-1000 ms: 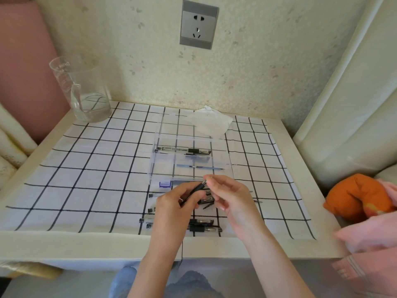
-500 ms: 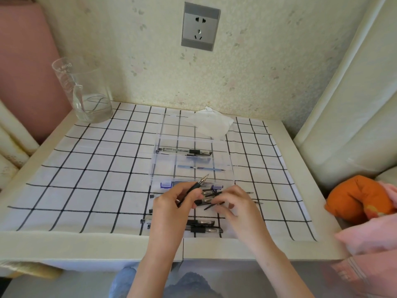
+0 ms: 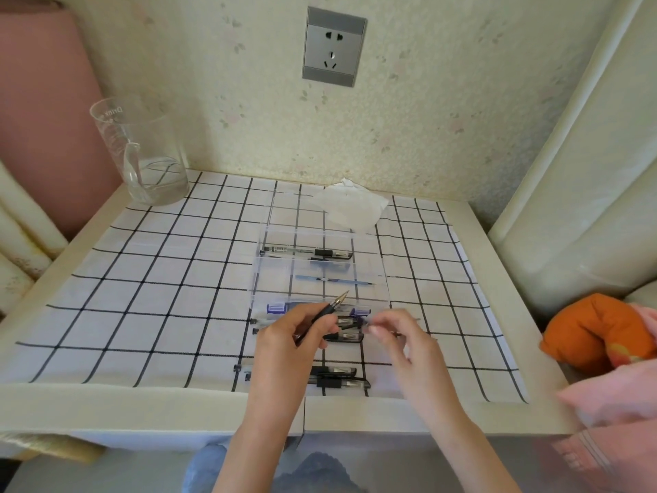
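Pen, black with a metal tip, gripped in the left hand over the middle of the worktop, just at 6 o'clock of the clear box. Points its tip toward 1 o'clock.

Far left, at 10 o'clock: glass jug, upright on the corner of the checked cloth, a little water inside. At centre, the clear box, holding a capped pen along its far side and a thin blue refill nearer. Near the worktop's front edge, at 6 o'clock, a pair of loose pens lying crosswise.

Right hand just at 3 o'clock of the pen, fingers curled, thumb and forefinger tips close together; cannot tell whether pinching anything. At 12 o'clock, crumpled tissue by the box's far edge. Off the worktop at 3 o'clock, orange cushion.
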Motion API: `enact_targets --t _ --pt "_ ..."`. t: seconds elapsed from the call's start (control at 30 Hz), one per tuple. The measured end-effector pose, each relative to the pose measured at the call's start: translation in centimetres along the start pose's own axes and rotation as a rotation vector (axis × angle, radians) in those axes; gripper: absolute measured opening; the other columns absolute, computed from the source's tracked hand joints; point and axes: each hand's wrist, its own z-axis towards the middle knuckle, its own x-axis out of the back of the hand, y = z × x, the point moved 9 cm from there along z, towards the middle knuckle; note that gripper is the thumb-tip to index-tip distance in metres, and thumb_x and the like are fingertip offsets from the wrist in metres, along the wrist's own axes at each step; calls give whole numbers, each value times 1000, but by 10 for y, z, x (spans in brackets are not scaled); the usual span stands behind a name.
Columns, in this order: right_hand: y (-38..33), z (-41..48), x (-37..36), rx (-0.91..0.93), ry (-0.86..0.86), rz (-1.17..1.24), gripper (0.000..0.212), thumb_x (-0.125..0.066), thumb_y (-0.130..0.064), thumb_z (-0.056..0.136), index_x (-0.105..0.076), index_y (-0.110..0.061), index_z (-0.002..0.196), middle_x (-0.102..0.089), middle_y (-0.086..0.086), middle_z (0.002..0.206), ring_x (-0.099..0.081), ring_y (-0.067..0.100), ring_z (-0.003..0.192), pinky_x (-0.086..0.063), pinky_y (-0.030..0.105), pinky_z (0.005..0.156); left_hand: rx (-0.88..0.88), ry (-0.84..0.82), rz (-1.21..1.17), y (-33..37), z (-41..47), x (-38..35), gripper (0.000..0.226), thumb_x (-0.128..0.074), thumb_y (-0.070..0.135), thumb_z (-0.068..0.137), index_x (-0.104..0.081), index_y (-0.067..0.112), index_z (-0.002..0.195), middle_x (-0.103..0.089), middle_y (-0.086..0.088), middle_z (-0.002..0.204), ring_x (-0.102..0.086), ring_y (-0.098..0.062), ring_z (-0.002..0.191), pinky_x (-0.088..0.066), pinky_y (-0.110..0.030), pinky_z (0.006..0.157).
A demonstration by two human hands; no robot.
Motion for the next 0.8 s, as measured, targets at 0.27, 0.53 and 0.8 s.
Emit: enact_targets --t 0.27,0.53,0.8 --pt "-8 25 12 -269 7 603 17 -65 -24 84 -72 -8 88 -42 -4 52 -37 14 48 -36 24 50 1 -34 -41 3 -2 -5 19 -62 19 85 -64 38 87 -69 14 74 -60 -3 59 -46 -8 61" --pt "-28 40 7 -234 72 609 29 -62 -31 86 -69 -4 76 -41 1 47 -31 11 41 -26 17 41 -28 -43 -10 4 -1 -5 20 -64 22 83 -64 41 89 -70 16 74 -55 -8 55 -47 -12 57" --pt "-29 34 -16 -209 -18 588 38 -67 -25 82 -64 13 83 -44 -1 47 -34 8 42 -29 14 41 -31 -46 -15 5 0 -5 24 -66 19 81 -65 42 89 -65 22 63 -52 -2 54 -43 -9 56"
